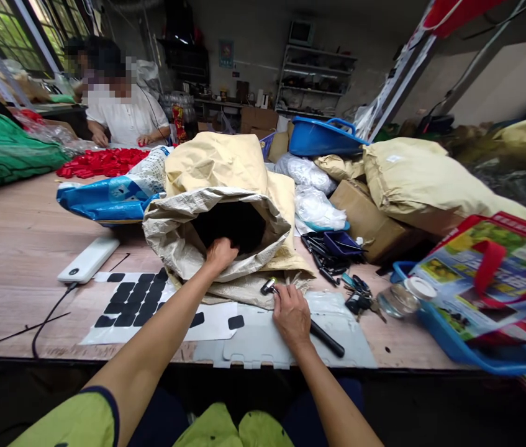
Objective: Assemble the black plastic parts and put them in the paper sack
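My left hand (222, 253) is inside the open sack (169, 230), grip can't be told, contents too dark; my right hand (292, 315) closes around a hammer (328, 339). Lidded jar (402, 299) nearby.

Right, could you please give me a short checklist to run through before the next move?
1. Sack mouth held open enough to reach into: ok.
2. Left hand gripping something inside: cannot tell, the fingers are hidden in the dark opening.
3. Black-handled tool in the right hand: ok.
4. Grey board clear: not ok, the tool and right hand are over it.
5. Dark pads clear of the arms: not ok, the left forearm crosses above them.
6. Jar lid on: ok.
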A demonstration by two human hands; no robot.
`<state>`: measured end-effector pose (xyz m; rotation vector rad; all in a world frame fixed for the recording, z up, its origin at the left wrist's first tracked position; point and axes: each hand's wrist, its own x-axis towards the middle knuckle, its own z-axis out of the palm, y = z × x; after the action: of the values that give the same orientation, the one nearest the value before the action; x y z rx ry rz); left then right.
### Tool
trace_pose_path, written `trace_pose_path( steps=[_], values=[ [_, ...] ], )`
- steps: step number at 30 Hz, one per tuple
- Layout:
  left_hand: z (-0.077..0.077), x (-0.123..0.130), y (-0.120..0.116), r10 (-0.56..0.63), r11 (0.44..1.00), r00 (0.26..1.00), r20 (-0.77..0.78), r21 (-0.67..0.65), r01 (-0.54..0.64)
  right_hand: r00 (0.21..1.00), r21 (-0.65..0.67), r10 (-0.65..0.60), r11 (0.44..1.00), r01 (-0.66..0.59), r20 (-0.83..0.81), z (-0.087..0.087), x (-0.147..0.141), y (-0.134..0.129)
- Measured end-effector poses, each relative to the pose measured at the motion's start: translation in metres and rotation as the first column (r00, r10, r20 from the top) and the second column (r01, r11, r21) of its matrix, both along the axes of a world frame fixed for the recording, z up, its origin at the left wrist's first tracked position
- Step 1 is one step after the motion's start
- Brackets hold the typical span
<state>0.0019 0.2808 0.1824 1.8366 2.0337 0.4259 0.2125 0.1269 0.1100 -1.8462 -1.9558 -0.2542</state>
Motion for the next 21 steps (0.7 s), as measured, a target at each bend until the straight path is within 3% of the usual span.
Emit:
trace_pose_path(
  steps=[3, 7, 10, 13, 17, 21],
  values=[
    [-0.004, 0.005, 0.006, 0.007, 0.999, 0.999, -0.046, -0.034, -0.008, 1.000, -0.001, 0.003, 1.000, -0.003, -0.003, 0.000, 0.000, 0.000],
    [-0.001, -0.009, -0.011, -0.009, 1.000, 0.997, -0.072, 0.000, 0.009, 1.000, -0.003, 0.003, 1.000, -0.003, -0.015, -0.001, 0.000, 0.000],
    [0.003, -0.028, -0.042, -0.066, 0.986, 0.998, -0.010, 0.150, 0.067, 1.000, -0.002, 0.002, 1.000, -0.002, -0.023, -0.001, 0.000, 0.001],
    [0.002, -0.039, -0.086, -0.247, 0.939, 0.963, 0.107, 0.273, 0.210, 1.000, -0.007, -0.001, 1.000, 0.001, -0.023, -0.001, -0.001, 0.001],
    [-0.019, -0.033, -0.135, -0.443, 0.889, 0.879, 0.177, 0.215, 0.405, 1.000, -0.025, 0.007, 1.000, -0.007, -0.024, 0.003, -0.002, 0.000],
    [-0.050, -0.023, -0.153, -0.503, 0.858, 0.847, 0.173, 0.217, 0.465, 1.000, -0.025, 0.006, 1.000, -0.007, -0.022, 0.004, -0.003, -0.002]
  ],
)
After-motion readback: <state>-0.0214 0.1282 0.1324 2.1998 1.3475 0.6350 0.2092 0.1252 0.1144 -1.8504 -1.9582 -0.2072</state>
